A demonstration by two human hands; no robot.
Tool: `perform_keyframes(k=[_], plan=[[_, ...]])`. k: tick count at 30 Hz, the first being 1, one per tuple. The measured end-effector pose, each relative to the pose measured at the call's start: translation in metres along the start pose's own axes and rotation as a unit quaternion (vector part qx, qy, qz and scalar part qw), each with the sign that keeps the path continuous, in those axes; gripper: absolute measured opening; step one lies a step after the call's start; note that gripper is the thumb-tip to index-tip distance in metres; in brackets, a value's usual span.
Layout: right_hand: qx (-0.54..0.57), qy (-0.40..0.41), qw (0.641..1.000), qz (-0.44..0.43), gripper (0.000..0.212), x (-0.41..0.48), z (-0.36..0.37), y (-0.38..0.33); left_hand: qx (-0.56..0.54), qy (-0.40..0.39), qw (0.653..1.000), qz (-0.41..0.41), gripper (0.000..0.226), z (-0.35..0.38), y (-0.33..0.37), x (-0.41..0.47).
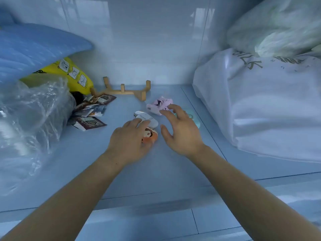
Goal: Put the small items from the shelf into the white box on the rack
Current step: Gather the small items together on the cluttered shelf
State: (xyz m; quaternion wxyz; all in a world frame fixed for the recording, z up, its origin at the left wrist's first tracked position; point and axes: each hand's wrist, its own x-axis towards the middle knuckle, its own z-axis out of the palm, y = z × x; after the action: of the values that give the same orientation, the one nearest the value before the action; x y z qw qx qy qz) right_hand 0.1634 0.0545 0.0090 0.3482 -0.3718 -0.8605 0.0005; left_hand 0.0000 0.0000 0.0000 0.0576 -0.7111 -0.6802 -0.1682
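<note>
Several small items lie mid-shelf. My left hand (129,140) rests over a small orange round item with a cartoon face (150,135), fingers curled around it and touching a white oval case (147,118). My right hand (180,129) hovers open, fingers spread, its fingertips at a pink packet (159,106). A teal round item (195,120) lies partly hidden behind the right hand. The white box is not in view.
Dark tea sachets (90,113) lie scattered at left beside a yellow bag (73,73) and a clear plastic bag (33,119). A wooden rack (126,90) stands at the back. A large white bag (260,101) fills the right side. A blue cushion (34,47) lies upper left.
</note>
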Motion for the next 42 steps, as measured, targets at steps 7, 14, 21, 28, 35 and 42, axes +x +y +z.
perform_keyframes(k=[7, 14, 21, 28, 35, 42], plan=[[0.002, -0.029, 0.999, 0.030, 0.040, 0.001, 0.022, 0.010, 0.016, -0.066, 0.998, -0.005, 0.050, 0.014, 0.000, 0.003], [-0.020, -0.013, 0.999, 0.041, 0.044, 0.006, 0.016, 0.026, 0.018, -0.027, 0.999, -0.004, 0.046, 0.016, 0.011, 0.009], [-0.065, -0.068, 0.991, 0.093, 0.048, 0.010, 0.012, 0.056, 0.031, 0.002, 1.000, -0.006, 0.043, 0.022, 0.035, 0.030], [-0.070, -0.139, 0.980, 0.124, 0.048, 0.012, 0.018, 0.075, 0.051, -0.008, 0.997, -0.061, 0.043, 0.041, 0.051, 0.031], [-0.064, -0.189, 0.969, 0.143, 0.032, 0.014, 0.022, 0.081, 0.051, 0.015, 0.995, -0.084, 0.043, 0.047, 0.055, 0.038], [-0.048, -0.151, 0.983, 0.097, 0.025, 0.001, 0.016, 0.075, 0.026, 0.008, 0.995, -0.099, 0.049, 0.048, 0.060, 0.037]])
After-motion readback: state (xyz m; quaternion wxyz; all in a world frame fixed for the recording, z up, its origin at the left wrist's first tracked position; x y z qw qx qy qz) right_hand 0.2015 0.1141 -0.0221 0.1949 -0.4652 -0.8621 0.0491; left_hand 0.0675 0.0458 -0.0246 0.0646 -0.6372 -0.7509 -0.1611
